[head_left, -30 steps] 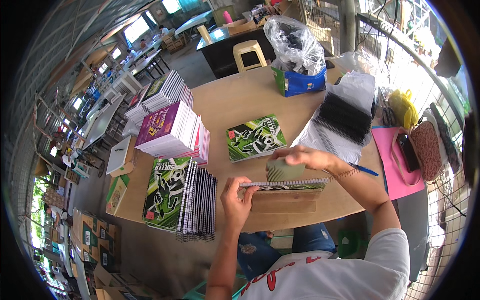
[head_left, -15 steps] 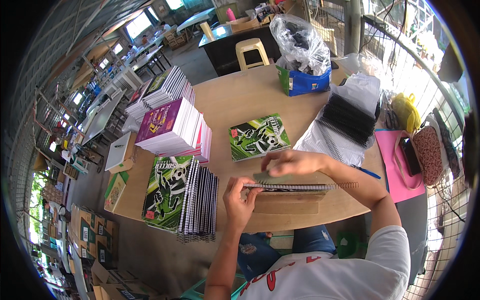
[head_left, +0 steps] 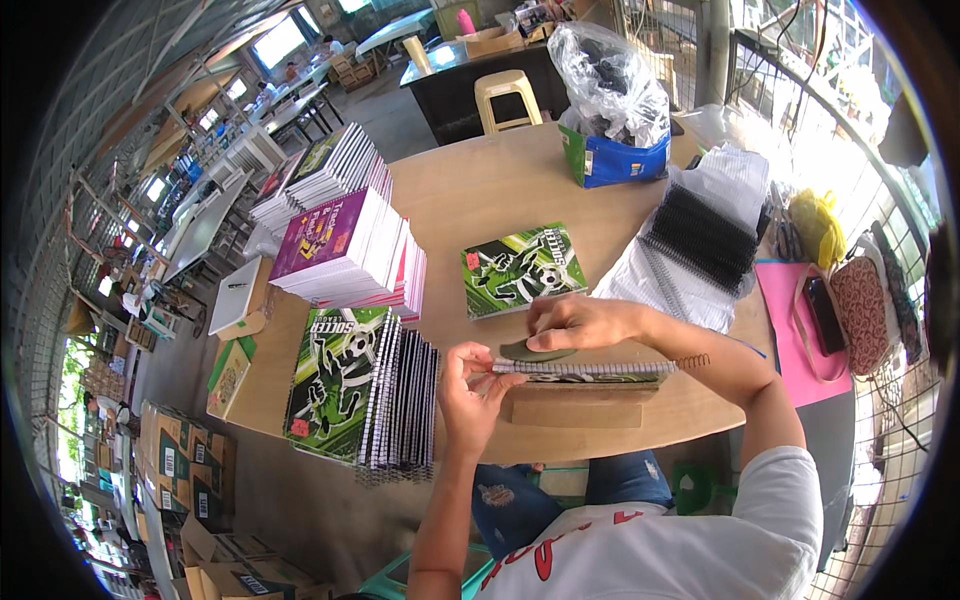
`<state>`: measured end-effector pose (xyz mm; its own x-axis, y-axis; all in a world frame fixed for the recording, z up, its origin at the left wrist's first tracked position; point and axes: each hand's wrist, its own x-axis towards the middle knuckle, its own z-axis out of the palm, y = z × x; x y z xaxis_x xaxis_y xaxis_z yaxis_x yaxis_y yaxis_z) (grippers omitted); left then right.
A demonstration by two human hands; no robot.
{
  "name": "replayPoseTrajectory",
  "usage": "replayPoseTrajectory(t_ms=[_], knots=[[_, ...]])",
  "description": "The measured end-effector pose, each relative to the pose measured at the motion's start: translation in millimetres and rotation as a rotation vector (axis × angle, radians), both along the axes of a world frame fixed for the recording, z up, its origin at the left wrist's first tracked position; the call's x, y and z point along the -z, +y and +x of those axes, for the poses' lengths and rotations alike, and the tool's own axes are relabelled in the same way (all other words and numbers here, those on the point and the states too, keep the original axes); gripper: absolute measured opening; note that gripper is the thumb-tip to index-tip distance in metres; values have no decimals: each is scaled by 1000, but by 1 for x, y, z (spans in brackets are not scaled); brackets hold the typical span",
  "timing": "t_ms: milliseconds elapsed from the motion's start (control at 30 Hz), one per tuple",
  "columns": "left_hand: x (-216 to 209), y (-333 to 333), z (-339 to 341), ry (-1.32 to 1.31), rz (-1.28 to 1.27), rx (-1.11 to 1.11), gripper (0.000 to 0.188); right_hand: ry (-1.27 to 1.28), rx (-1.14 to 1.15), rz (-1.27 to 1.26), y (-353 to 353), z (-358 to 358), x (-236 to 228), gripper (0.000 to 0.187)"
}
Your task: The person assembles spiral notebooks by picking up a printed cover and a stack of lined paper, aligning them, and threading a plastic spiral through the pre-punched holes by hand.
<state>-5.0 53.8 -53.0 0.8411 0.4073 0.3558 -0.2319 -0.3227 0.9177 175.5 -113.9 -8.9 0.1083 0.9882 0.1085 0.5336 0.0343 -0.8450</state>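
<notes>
A notebook (head_left: pixel 600 378) stands on edge in front of me, its spine side up. A thin wire coil (head_left: pixel 692 361) runs along that edge and sticks out past the right end. My left hand (head_left: pixel 468 395) grips the notebook's left end between thumb and fingers. My right hand (head_left: pixel 578 322) is closed on a flat, dark green pad (head_left: pixel 528 352), held against or just above the spine; I cannot tell if it touches. A flat wooden strip (head_left: pixel 575 414) lies on the table on the near side of the notebook. Beyond my right hand lies a green soccer-cover notebook (head_left: pixel 522 272).
Coil-bound notebooks (head_left: pixel 335 385) are stacked at the left, with purple-topped page blocks (head_left: pixel 322 238) behind. Black coils (head_left: pixel 700 240) lie on white wrapping at the right. A blue box with a plastic bag (head_left: pixel 620 160) stands at the back, near a pink sheet (head_left: pixel 790 330).
My right hand, blurred before, has come slightly right and is sharper, with the green pad flatter over the spine. Less of the coil sticks out at the right end.
</notes>
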Motion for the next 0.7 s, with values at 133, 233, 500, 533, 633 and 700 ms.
replayPoseTrajectory(t_ms=[133,233,500,533,633,700], knots=[[-14,-7,-1,-6,-48,-28,53,90,143,-31,-3,1,-6,64],[-10,-1,-2,-30,-67,20,44,62,11,71,-3,0,-6,62],[1,10,-10,27,29,77,19,687,-105,235,-29,8,-7,68],[2,10,-11,28,28,73,19,910,-183,315,-31,8,-16,73],[-2,7,-10,8,39,83,19,711,96,252,-29,9,-8,70],[-5,6,-9,-35,101,78,20,312,14,187,-20,5,-6,61]])
